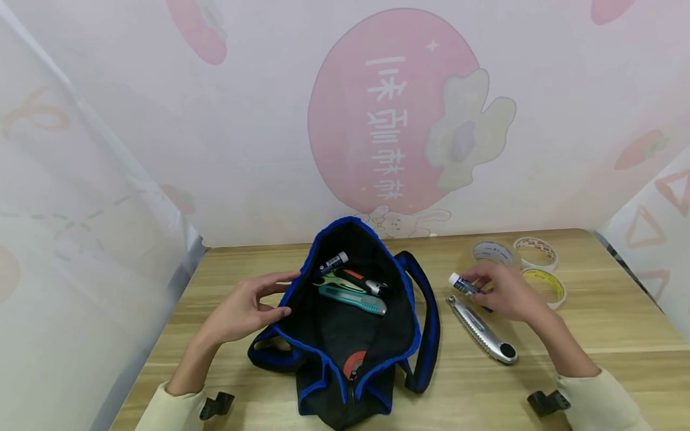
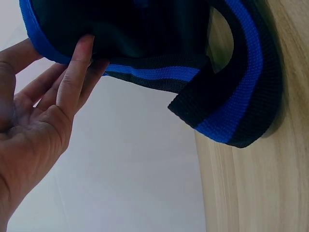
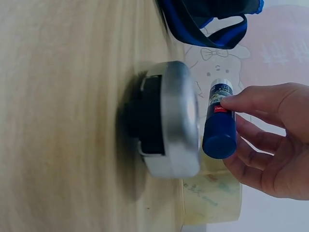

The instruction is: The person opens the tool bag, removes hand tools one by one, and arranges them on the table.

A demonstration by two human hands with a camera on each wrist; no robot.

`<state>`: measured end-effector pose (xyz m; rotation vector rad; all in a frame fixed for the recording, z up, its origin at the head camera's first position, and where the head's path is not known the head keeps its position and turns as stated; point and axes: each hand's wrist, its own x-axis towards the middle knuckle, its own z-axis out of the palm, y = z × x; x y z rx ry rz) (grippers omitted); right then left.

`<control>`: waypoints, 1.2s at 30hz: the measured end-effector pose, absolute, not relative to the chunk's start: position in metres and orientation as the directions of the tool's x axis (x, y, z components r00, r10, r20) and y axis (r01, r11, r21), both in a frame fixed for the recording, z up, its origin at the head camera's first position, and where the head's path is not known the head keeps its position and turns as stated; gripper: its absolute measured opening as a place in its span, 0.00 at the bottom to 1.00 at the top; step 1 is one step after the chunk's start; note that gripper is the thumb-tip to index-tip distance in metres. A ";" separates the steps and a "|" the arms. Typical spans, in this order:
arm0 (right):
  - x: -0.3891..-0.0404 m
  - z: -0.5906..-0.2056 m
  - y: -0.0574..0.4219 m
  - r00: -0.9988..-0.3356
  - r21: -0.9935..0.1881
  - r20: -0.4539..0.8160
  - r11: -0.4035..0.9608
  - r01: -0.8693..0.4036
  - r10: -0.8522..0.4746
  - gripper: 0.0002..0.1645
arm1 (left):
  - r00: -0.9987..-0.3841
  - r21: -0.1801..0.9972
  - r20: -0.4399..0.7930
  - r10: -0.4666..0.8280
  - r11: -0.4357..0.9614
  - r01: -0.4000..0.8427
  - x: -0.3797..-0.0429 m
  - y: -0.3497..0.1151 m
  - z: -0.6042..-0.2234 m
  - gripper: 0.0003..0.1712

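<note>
Between thumb and fingers, my right hand (image 1: pixel 505 290) pinches a glue stick (image 3: pixel 220 121) with a dark blue base and white cap, just above the table. Below it lies a silver utility knife (image 1: pixel 481 330). At the bag's left side, my left hand (image 1: pixel 248 308) holds the rim of a black tool bag (image 1: pixel 345 335) with blue trim. The bag gapes wide. Inside are another glue stick (image 1: pixel 334 262), a teal utility knife (image 1: pixel 353 299), green-handled scissors (image 1: pixel 339 281), a black-and-orange cutter (image 1: pixel 361 279) and a partly hidden orange-red round item (image 1: pixel 354 363).
Behind my right hand are a clear tape roll (image 1: pixel 493 252), a white tape roll (image 1: pixel 535 252) and a yellow-cored tape roll (image 1: pixel 544 286). The bag's strap (image 1: pixel 428 329) loops out on its right. A printed cloth backdrop (image 1: pixel 259 149) rises behind the wooden table (image 1: pixel 593 287).
</note>
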<state>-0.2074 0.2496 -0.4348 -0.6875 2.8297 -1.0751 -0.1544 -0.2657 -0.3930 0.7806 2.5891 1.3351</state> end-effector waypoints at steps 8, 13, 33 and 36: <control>-0.207 -0.441 0.248 -0.904 -0.600 0.115 0.697 -0.393 -0.411 0.22 | -0.862 0.784 0.126 0.491 0.483 0.390 -0.155 -0.265 -0.393 0.39; -0.208 -0.442 0.247 -0.904 -0.564 0.113 0.722 -0.400 -0.413 0.19 | -0.862 0.787 0.124 0.492 0.480 0.388 -0.155 -0.265 -0.393 0.39; -0.204 -0.440 0.240 -0.912 -0.522 0.058 0.767 -0.374 -0.405 0.19 | -0.857 0.793 0.120 0.501 0.470 0.386 -0.155 -0.267 -0.394 0.40; -0.203 -0.437 0.240 -0.912 -0.524 0.060 0.765 -0.375 -0.406 0.20 | -0.856 0.790 0.122 0.502 0.473 0.390 -0.155 -0.267 -0.394 0.40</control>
